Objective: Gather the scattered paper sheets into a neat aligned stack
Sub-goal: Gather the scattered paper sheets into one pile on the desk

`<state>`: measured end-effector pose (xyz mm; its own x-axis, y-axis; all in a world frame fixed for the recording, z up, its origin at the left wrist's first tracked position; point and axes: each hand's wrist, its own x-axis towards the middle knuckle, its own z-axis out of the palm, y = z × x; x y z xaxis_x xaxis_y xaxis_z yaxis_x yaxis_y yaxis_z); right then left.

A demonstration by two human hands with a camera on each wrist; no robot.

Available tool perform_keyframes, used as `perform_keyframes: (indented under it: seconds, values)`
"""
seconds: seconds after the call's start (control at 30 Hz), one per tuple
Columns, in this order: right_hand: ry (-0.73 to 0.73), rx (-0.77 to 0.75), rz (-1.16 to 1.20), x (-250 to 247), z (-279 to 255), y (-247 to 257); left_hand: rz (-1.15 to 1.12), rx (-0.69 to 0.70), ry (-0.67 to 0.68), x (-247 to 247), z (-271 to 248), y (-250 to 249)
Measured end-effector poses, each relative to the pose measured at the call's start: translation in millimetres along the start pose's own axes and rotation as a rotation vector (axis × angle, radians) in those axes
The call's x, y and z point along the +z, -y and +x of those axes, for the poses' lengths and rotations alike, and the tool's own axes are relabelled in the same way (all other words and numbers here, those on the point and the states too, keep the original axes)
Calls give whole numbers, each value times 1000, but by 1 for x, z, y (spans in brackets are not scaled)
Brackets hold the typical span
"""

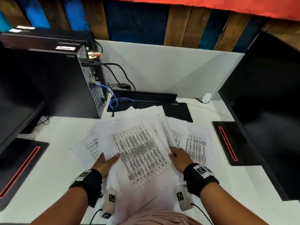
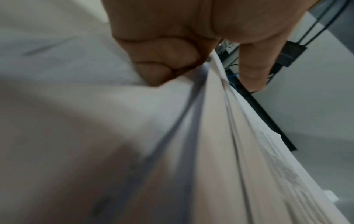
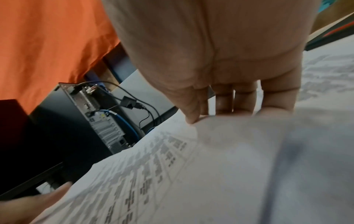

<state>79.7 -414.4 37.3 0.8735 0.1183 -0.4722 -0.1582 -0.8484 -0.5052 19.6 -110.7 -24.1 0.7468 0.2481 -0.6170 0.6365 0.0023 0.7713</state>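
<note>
A loose bunch of white paper sheets (image 1: 141,151) printed with tables is fanned out at the middle of the white desk (image 1: 53,159). My left hand (image 1: 108,163) grips the bunch's left edge, thumb on top and fingers curled beneath the paper (image 2: 220,136). At the right edge my right hand (image 1: 180,157) holds the same bunch, its thumb on the printed top sheet (image 3: 172,166) and its fingers behind the edge. One sheet (image 1: 90,148) pokes out flat on the left. Another printed sheet (image 1: 196,143) lies on the desk to the right.
A black computer tower (image 1: 68,85) with cables (image 1: 116,98) stands at the back left. Dark monitors (image 1: 14,103) (image 1: 267,103) flank the desk, their red-striped bases (image 1: 21,168) (image 1: 227,142) near the papers. A black flat device (image 1: 154,101) lies behind the pile.
</note>
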Motion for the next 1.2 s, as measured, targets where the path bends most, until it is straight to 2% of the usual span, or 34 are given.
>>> perform_keyframes:
  seconds: [0.13,0.2,0.27,0.33,0.37,0.43,0.47,0.63,0.77,0.9,1.03,1.1,1.2]
  values:
    - [129,-49,-54,18,2,4,60,16,-18,13,-21,-17]
    - [103,-45,-13,14,8,-5,88,26,-88,13,-19,-11]
    - [-112,106,42,0,15,-20,71,36,-120,10,-18,-7]
    - [-367,386,49,-21,17,-40,49,36,-113,7,-15,-1]
    - [-442,525,48,-31,14,-50,29,39,-104,6,-14,1]
    - [-479,705,55,-46,12,-72,2,42,-81,5,-13,3]
    - [-479,722,75,-49,14,-79,1,36,-71,5,-11,5]
    - [-331,406,359,-45,34,-69,-25,76,-43,8,-9,4]
    - [-287,266,489,-34,37,-49,-70,109,11,14,-10,0]
    - [-265,268,689,-33,38,-51,-73,108,26,15,-5,2]
    - [-157,293,655,-37,35,-50,-99,76,31,12,1,7]
    - [-215,260,599,-38,34,-45,-105,56,27,11,4,9]
    - [-377,217,491,-44,29,-35,-114,33,25,10,7,11]
